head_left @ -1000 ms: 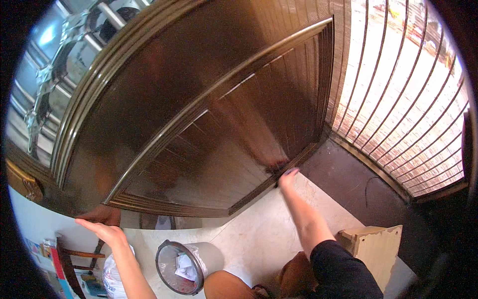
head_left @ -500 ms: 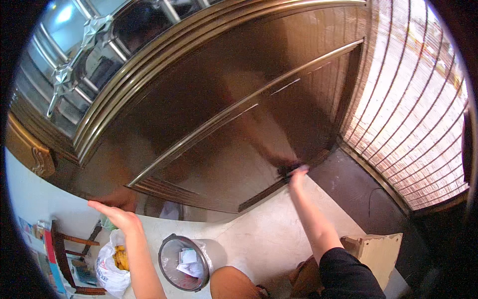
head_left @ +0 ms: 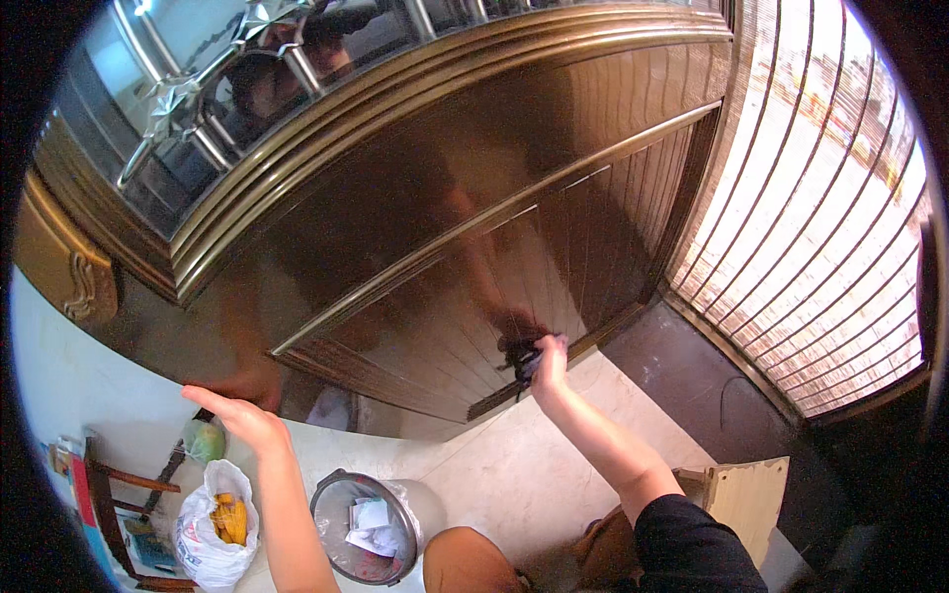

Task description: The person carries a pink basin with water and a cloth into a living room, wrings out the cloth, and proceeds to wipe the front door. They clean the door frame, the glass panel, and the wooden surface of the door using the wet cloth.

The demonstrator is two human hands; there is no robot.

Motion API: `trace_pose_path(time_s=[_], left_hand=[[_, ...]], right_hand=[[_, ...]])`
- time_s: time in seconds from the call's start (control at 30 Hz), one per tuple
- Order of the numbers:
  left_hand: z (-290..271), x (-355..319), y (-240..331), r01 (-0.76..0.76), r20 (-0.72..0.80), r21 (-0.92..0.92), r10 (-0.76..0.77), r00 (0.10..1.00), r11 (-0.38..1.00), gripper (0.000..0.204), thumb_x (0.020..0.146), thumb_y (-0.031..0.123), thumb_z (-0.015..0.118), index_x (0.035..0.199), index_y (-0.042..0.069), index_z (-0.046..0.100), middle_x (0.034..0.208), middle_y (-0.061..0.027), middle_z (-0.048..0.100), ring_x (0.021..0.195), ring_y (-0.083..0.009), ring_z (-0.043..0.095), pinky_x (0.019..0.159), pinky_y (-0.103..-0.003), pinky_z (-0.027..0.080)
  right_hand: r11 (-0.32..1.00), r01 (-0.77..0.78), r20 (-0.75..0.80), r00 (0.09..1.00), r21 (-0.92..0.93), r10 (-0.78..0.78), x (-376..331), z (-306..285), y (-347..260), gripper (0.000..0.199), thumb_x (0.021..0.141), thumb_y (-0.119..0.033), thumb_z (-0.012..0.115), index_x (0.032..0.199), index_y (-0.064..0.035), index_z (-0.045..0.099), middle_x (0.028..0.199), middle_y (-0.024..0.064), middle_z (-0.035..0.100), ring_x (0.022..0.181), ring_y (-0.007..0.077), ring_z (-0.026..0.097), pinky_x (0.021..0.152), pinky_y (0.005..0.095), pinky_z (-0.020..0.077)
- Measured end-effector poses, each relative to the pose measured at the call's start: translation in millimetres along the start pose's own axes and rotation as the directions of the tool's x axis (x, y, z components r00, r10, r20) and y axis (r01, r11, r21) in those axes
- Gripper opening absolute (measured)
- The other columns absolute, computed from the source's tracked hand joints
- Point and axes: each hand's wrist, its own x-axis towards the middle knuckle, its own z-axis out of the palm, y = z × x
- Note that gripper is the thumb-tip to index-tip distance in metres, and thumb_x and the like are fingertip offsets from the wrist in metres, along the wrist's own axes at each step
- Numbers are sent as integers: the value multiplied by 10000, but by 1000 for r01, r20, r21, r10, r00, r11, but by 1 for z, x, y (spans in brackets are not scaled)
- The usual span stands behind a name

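A glossy dark brown door point(head_left: 386, 212) with moulded trim spans the view, tilted across it. Against its lower panel my right hand point(head_left: 551, 364) presses a dark crumpled cloth point(head_left: 521, 362), fingers closed round it; the folds are partly lost in the door's reflection. At the door's lower left edge my left hand point(head_left: 242, 419) is stretched out flat with nothing in it, its fingertips by the edge. Reflections of both arms show in the shiny surface.
Below my left hand stand a lined waste bin point(head_left: 346, 480) with paper inside and a white plastic bag point(head_left: 213, 544) with yellow contents. A wooden stool point(head_left: 746, 504) is at lower right. A barred opening point(head_left: 811, 227) lets in bright light on the right.
My right hand has moved left along the lower panel with the cloth. The left hand keeps nearly the same place at the edge. The view has shifted slightly.
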Motion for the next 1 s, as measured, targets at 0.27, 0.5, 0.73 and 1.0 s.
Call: trace_pose_path(time_s=[0.27,0.5,0.73,1.0], left_hand=[[6,6,-8,59,3,-37,-59,998,998,833,856,617,298,1379,-3,104,1436,-107,140,1298,-236,194,1063,-336,158],[0,2,-7,48,54,-90,-44,998,995,791,884,577,273,1369,-27,116,1428,-106,165,1288,-218,208,1063,-309,145],[3,-2,-1,57,86,-38,-53,995,998,792,892,573,231,1365,-48,96,1434,-118,142,1303,-222,176,1065,-300,127],[0,7,-20,-16,181,57,5,983,998,782,895,574,162,1303,-87,258,1362,-152,295,1249,-252,275,1038,-310,179]], right_hand=[[729,603,345,792,-323,-503,-83,40,-113,507,926,-211,367,1375,-47,199,1456,142,57,1349,248,29,1069,338,32],[-216,944,630,-10,-251,-776,-78,71,-114,298,678,-52,551,970,-57,616,1226,110,466,1124,336,388,937,433,299],[-314,913,965,-240,261,104,-53,-15,-4,336,721,-162,518,1042,-140,617,1162,-50,520,990,137,463,846,301,365],[-282,816,862,-491,505,123,-97,76,-98,537,711,-140,456,1239,-232,487,1236,-20,494,1087,139,472,879,289,378]])
